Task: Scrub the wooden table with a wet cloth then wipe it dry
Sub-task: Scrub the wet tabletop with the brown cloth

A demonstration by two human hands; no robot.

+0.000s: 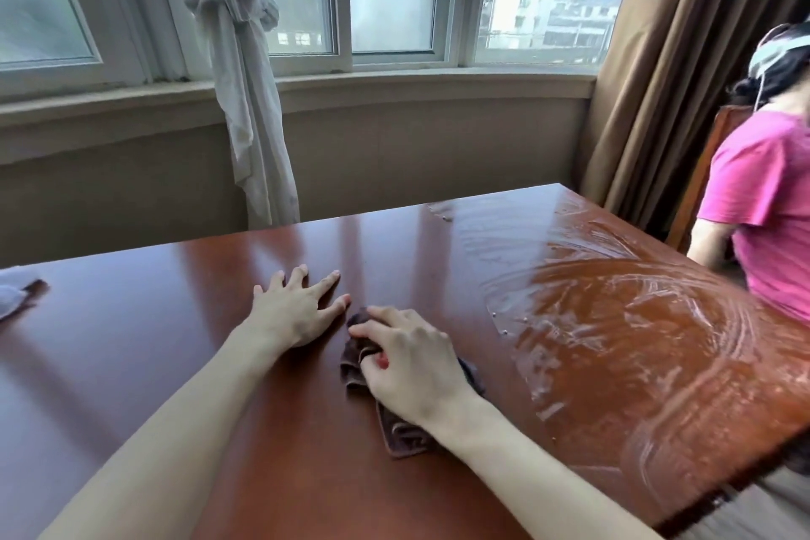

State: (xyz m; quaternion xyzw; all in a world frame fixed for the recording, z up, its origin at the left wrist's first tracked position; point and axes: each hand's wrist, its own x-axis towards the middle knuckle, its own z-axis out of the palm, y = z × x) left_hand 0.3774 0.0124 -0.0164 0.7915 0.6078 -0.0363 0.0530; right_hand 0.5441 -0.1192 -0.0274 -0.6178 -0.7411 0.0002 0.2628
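The brown cloth (396, 399) lies bunched near the middle of the wooden table (175, 364), under the right hand (412, 368), whose curled fingers pinch it. The left hand (296, 307) rests flat beside it, fingers spread. The wet soapy patch (635, 320) on the right could dry streaky if the scrubbing stays away too long.

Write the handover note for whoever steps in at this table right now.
Left hand: flat on the wooden table, fingers spread, holding nothing.
Right hand: gripping the brown cloth, bunched on the table.
Grey cloth: at the table's far left edge.
Done: right part shows wet swirl marks.
Left: scrub the glossy, unmarked left and middle, then wipe everything dry.
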